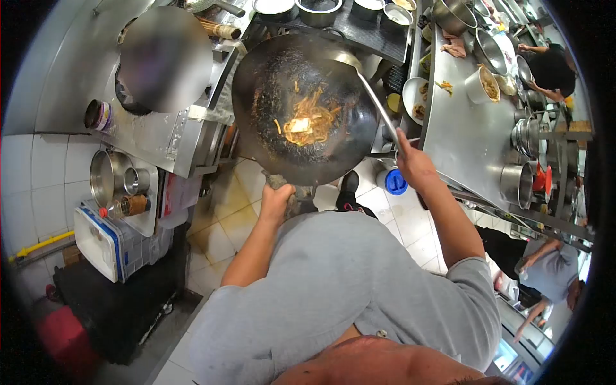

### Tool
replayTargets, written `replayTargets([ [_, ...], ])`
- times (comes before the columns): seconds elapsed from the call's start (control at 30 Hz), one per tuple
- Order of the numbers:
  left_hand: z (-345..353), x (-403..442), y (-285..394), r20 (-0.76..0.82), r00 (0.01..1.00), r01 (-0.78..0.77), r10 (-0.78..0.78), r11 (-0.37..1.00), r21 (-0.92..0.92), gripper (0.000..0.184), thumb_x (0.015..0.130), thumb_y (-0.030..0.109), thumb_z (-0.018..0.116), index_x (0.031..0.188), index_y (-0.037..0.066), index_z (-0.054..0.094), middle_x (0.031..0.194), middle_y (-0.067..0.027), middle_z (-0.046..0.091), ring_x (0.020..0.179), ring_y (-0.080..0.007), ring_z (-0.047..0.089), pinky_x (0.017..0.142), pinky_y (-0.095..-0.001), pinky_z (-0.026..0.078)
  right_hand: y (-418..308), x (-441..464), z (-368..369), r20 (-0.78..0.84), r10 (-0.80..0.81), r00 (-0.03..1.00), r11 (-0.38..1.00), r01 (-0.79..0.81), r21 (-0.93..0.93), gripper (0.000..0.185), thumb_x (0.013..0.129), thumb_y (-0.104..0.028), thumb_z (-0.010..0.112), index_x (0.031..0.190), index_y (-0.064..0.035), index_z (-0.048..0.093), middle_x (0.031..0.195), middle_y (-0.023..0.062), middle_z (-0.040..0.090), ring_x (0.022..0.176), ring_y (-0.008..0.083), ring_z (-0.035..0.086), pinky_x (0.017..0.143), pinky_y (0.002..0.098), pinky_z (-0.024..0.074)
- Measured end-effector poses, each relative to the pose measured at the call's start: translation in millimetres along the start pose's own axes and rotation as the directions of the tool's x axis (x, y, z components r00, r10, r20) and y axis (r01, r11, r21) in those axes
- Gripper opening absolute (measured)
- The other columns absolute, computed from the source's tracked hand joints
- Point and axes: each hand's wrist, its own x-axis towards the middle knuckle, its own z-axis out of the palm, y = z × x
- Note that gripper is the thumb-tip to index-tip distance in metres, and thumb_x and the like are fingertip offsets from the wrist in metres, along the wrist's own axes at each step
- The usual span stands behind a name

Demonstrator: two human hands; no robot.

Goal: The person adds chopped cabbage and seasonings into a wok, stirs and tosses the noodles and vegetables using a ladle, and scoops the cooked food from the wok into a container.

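Note:
A large dark wok (256, 83) is tilted in front of me, its inside facing me. In it lie browned strips of food (317, 109), with a pale flat piece (299, 126) on top. My left hand (277, 200) is closed at the wok's near edge, over a greyish cloth (300, 200); the handle itself is hidden there. My right hand (416, 165) is wrapped round the long handle of a metal ladle (378, 102). The ladle's bowl hangs over the wok's far right rim, apart from the food.
Pots (318, 9) stand beyond the wok. To the right, a steel counter (462, 128) carries a white tub (482, 85), metal bowls and a plate (416, 96). A blue-lidded container (393, 182) sits below. On the left is a steel worktop (144, 138). Other people work at far right.

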Motion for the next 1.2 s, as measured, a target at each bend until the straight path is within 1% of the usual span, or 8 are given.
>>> replayTargets([
  [0.07,-0.1,12.0,-1.3,-0.023,1.000,0.014,-0.015,1.000,-0.021,0.027,0.078,0.003,0.061,0.105,-0.001,0.062,0.096,-0.0051,0.065,0.083,-0.0160,0.062,0.072,-0.0315,0.052,2.1,-1.6,33.4,-0.015,-0.107,0.994,0.979,0.108,0.171,0.067,0.091,-0.013,0.058,0.153,-0.0146,0.034,0.085,0.0234,0.067,0.072,0.0389,0.068,0.066,0.0477,0.0548],
  [0.17,-3.6,25.4,-8.8,-0.072,0.993,0.098,-0.098,0.995,-0.002,0.021,0.078,0.003,0.062,0.099,-0.001,0.063,0.090,-0.0040,0.065,0.077,-0.0156,0.062,0.067,-0.0319,0.051,-59.7,-27.8,-0.2,0.586,-0.087,0.806,0.634,-0.409,0.656,0.054,0.089,-0.009,0.057,0.143,-0.0088,0.048,0.068,0.0033,0.052,0.045,0.0139,0.052,0.040,0.0305,0.0430],
  [0.3,-11.7,13.8,-18.0,-0.176,0.967,0.204,-0.187,0.975,0.087,0.016,0.077,0.003,0.063,0.092,-0.001,0.064,0.083,-0.0029,0.064,0.071,-0.0153,0.061,0.062,-0.0326,0.050,-81.1,-33.2,21.2,0.734,-0.237,0.637,0.289,-0.675,0.679,0.029,0.088,-0.010,0.059,0.116,-0.0048,0.059,0.065,0.0012,0.050,0.042,0.0111,0.044,0.038,0.0277,0.0365],
  [0.43,-27.6,-3.3,-39.0,-0.140,0.978,0.153,-0.155,0.988,-0.026,0.014,0.078,0.005,0.063,0.091,0.000,0.065,0.085,-0.0030,0.064,0.073,-0.0150,0.061,0.064,-0.0318,0.049,-78.5,-39.7,31.6,0.721,-0.337,0.605,0.007,-0.764,0.645,0.043,0.088,-0.011,0.056,0.130,-0.0004,0.056,0.063,0.0010,0.047,0.040,0.0100,0.043,0.036,0.0260,0.0343],
  [0.63,-5.3,-31.3,13.1,-0.124,0.960,0.261,-0.249,0.961,0.088,0.012,0.080,0.015,0.065,0.083,0.003,0.065,0.078,-0.0062,0.063,0.065,-0.0196,0.063,0.056,-0.0345,0.051,-50.0,-86.2,-2.4,0.509,-0.400,0.762,-0.230,-0.621,0.750,0.054,0.088,-0.009,0.054,0.140,0.0055,0.048,0.061,0.0008,0.046,0.037,0.0077,0.040,0.034,0.0223,0.0320],
  [0.8,78.5,-2.9,55.6,0.130,0.990,0.040,-0.051,0.995,0.087,0.011,0.081,0.014,0.065,0.085,0.004,0.065,0.079,-0.0058,0.063,0.066,-0.0201,0.064,0.056,-0.0371,0.051,-11.1,-133.7,-57.1,0.343,-0.256,0.904,-0.408,-0.422,0.809,0.058,0.088,-0.008,0.056,0.145,0.0011,0.045,0.063,0.0009,0.047,0.039,0.0086,0.044,0.036,0.0230,0.0350],
  [0.9,165.6,-0.2,94.6,0.020,0.999,0.035,-0.038,0.994,0.103,0.010,0.080,0.015,0.064,0.084,0.007,0.061,0.082,-0.0034,0.062,0.070,-0.0197,0.064,0.057,-0.0351,0.051,28.7,-146.1,-106.6,0.225,-0.174,0.959,-0.378,-0.276,0.883,0.055,0.087,-0.011,0.056,0.141,-0.0010,0.049,0.064,0.0000,0.047,0.042,0.0081,0.045,0.038,0.0229,0.0369],
  [1.2,321.4,80.4,97.7,0.151,0.985,-0.071,0.080,0.995,-0.067,0.022,0.076,0.017,0.067,0.096,0.009,0.062,0.091,-0.0038,0.063,0.078,-0.0191,0.065,0.062,-0.0355,0.052,143.9,-153.3,-184.3,-0.044,0.241,0.970,-0.260,0.108,0.960,0.072,0.081,-0.004,0.055,0.150,0.0035,0.035,0.061,0.0034,0.047,0.035,0.0107,0.043,0.033,0.0249,0.0390],
])
